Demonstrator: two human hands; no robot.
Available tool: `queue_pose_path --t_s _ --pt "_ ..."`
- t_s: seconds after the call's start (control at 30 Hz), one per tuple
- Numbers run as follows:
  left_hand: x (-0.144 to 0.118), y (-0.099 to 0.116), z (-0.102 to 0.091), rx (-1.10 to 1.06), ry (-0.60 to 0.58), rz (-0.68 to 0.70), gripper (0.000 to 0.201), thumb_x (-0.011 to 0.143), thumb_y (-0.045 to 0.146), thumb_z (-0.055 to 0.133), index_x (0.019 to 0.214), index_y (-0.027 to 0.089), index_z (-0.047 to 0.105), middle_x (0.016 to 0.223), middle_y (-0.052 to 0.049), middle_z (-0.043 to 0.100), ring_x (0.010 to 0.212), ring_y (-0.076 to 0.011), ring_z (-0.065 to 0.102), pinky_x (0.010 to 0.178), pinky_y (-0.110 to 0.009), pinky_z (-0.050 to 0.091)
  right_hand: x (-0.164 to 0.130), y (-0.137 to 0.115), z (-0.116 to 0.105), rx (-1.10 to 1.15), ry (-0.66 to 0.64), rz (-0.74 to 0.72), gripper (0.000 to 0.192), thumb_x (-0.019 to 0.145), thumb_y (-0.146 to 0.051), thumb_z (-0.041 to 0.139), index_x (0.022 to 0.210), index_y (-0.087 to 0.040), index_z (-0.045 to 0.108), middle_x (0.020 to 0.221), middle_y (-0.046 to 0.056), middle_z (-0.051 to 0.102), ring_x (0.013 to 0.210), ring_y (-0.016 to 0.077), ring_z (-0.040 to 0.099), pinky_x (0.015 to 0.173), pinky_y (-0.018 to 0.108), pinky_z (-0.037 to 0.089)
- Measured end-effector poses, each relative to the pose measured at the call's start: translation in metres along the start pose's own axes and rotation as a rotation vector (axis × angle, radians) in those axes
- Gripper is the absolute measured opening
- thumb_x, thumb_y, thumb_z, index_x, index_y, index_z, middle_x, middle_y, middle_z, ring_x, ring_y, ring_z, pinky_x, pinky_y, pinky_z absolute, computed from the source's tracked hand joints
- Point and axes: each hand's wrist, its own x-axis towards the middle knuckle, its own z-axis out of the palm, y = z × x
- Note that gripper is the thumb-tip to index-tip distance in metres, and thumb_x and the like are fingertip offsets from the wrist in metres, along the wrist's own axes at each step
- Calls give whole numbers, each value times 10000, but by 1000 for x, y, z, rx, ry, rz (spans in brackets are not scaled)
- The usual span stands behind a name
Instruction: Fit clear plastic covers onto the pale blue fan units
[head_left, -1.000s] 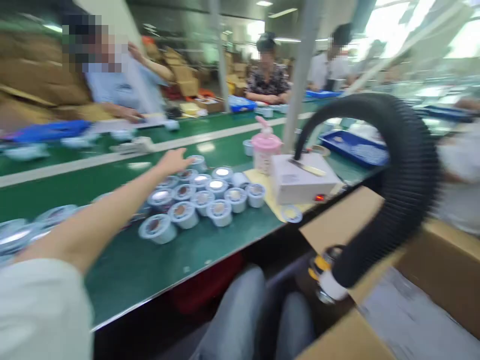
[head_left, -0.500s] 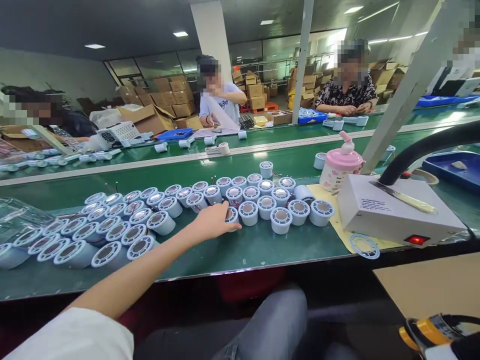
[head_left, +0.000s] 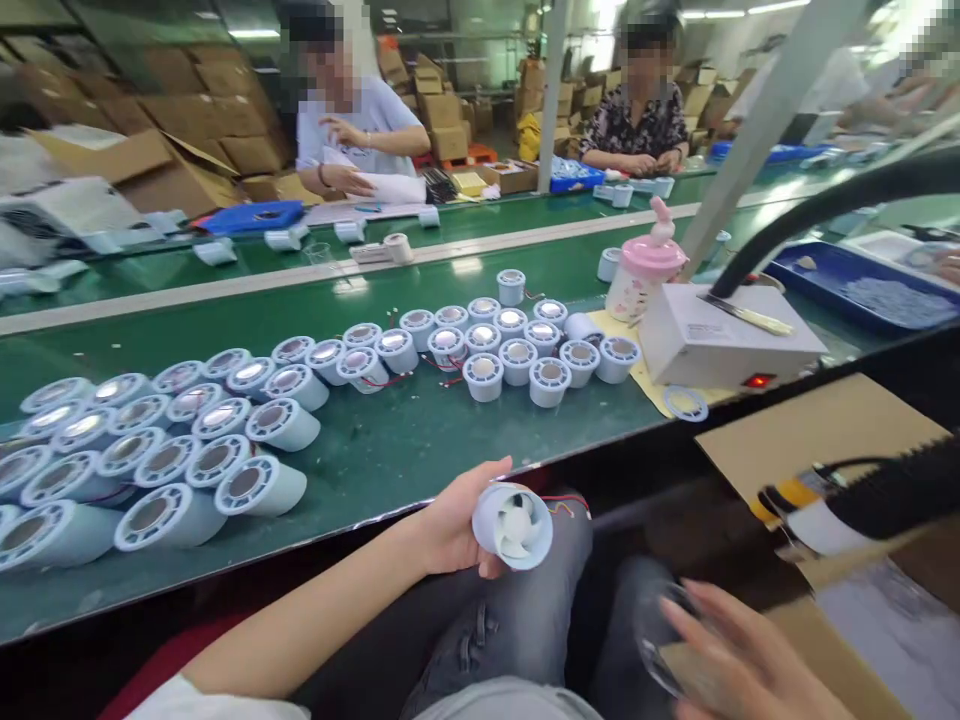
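Note:
My left hand (head_left: 457, 520) is wrapped round a small fan (head_left: 514, 530) in a light blue round housing, held above my lap. Its white blades face me, and red and yellow wires trail from its right side. Lower right, my right hand (head_left: 731, 650) is blurred by motion. Between its fingers is a clear round plastic piece (head_left: 651, 640) with a thin rim; its exact kind cannot be made out. Rows of matching light blue fan housings (head_left: 281, 425) stand on the green bench (head_left: 390, 440) beyond my left hand.
A white box with a lit red switch (head_left: 727, 340) and black hose stands at right, beside a pink-lidded cup (head_left: 645, 270). A light blue ring (head_left: 685, 403) lies in front. A carton (head_left: 847, 640) is at lower right. Two people work across the bench.
My left hand has lifted a fan from the rows and brought it toward me, turned blades up. My right hand has come into view with a clear round piece. The view has shifted.

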Motion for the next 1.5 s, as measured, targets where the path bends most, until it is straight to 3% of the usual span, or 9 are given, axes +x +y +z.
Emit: queue_pose_path --t_s 0.13,0.33,0.53,0.73,0.9,1.03,1.17,1.27,1.5 --pt "12 -10 21 304 -117 38 385 794 527 538 885 157 592 708 -11 587 441 -82 439 332 -175 273 38 -29 18 -135 -57 15 410 916 -251 518 1325 -262 537 1269 158 520 1073 327 571 762 442 587" --pt "-8 -4 26 1063 -99 545 187 840 330 588 948 192 651 980 -29 634 930 -176 547 873 -294 430 57 -31 17 -54 -109 90 277 921 -248 531 1178 -220 628 1346 156 454 1090 296 558 808 433 576" --pt "1 -10 19 854 -56 237 341 864 488 482 962 187 606 870 -19 595 673 -138 508 468 -205 391 55 -36 20 -117 -123 20 385 898 -243 563 1283 -231 575 1374 185 430 1058 316 555 763 459 573" --pt "2 -12 16 1005 70 527 266 856 416 542 943 182 634 939 -24 621 816 -154 545 687 -227 442 54 -24 23 -91 -275 240 364 865 -252 593 1227 -267 615 1407 103 461 1020 288 588 728 425 590" --pt "7 -13 11 970 109 351 366 898 487 414 957 174 595 792 -12 570 610 -134 502 453 -208 362 44 -32 17 -256 -61 205 416 921 -291 528 1335 -254 538 1397 155 447 1047 322 562 753 465 569" --pt "9 -12 21 1030 2 457 234 871 383 522 930 186 634 892 -15 612 812 -159 555 732 -251 448 49 -40 27 -299 -191 155 448 867 -195 579 1312 -251 564 1404 160 455 984 343 570 686 473 561" --pt "6 -10 27 1138 -22 670 166 828 319 616 937 198 646 994 -40 600 945 -192 558 864 -295 431 54 -32 29 22 -297 300 197 797 -112 640 951 -226 683 1300 103 522 1083 308 554 762 411 555" --pt "7 -11 22 1124 19 741 387 721 422 751 1026 212 637 989 -39 594 909 -195 560 823 -301 448 55 -29 24 385 -312 443 51 811 -196 665 768 -214 643 1225 70 516 1088 252 561 820 356 529" --pt "19 -20 6 1067 -76 832 623 562 416 863 1138 270 677 1187 -87 537 1126 -266 525 970 -387 440 56 -27 21 811 -122 712 269 850 -355 630 640 -188 653 1021 76 574 1003 228 578 752 286 512"
